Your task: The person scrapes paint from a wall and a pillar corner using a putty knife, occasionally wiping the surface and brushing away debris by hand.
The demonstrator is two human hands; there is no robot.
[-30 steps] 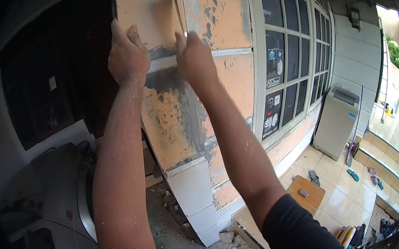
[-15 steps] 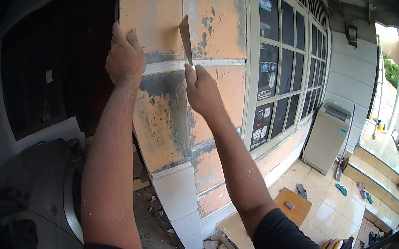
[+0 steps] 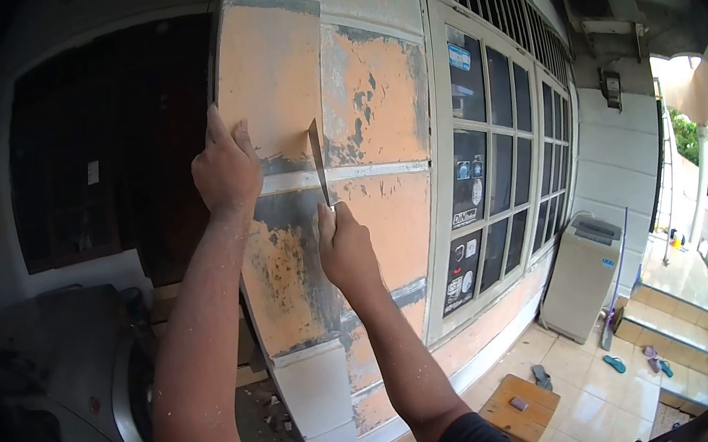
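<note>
My left hand (image 3: pixel 227 165) is against the left edge of a wall pillar (image 3: pixel 275 83), thumb raised and fingers largely hidden behind the edge; nothing shows in it. In my right hand (image 3: pixel 346 243) is the handle end of a flat scraper blade (image 3: pixel 319 160), which points up along the pillar's corner. The blade appears nearly edge-on, near a white horizontal band. Orange paint with worn grey patches covers the pillar, and white panelling shows lower down.
A barred window (image 3: pixel 495 163) with stickers is right of the pillar. Beyond stand a washing machine (image 3: pixel 580 275) and tiled steps (image 3: pixel 676 325). A wooden stool (image 3: pixel 521 419) and sandals (image 3: pixel 615 363) are on the floor. A vehicle (image 3: pixel 61 390) sits at the left.
The view has tilted upward, so the pillar, window and both hands appear lower in the picture. My right hand still holds the scraper, and my left hand stays at the pillar's edge.
</note>
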